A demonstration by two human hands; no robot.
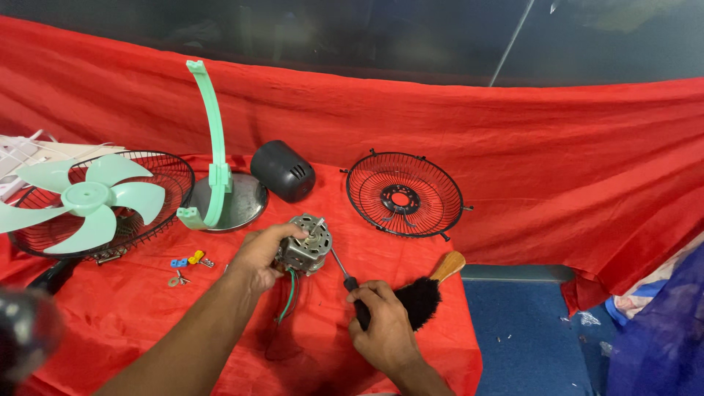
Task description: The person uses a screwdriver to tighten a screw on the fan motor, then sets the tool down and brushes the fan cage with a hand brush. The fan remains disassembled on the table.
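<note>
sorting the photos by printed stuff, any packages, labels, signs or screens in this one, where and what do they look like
None in view: no package, label, sign or screen. The left hand holds a bare metal fan motor, and the right hand holds a screwdriver. Fan parts lie unwrapped on the red cloth.

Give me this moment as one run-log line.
left hand: gripping fan motor | right hand: holding screwdriver, tip at motor | brush: beside right hand | surface: red cloth
</note>
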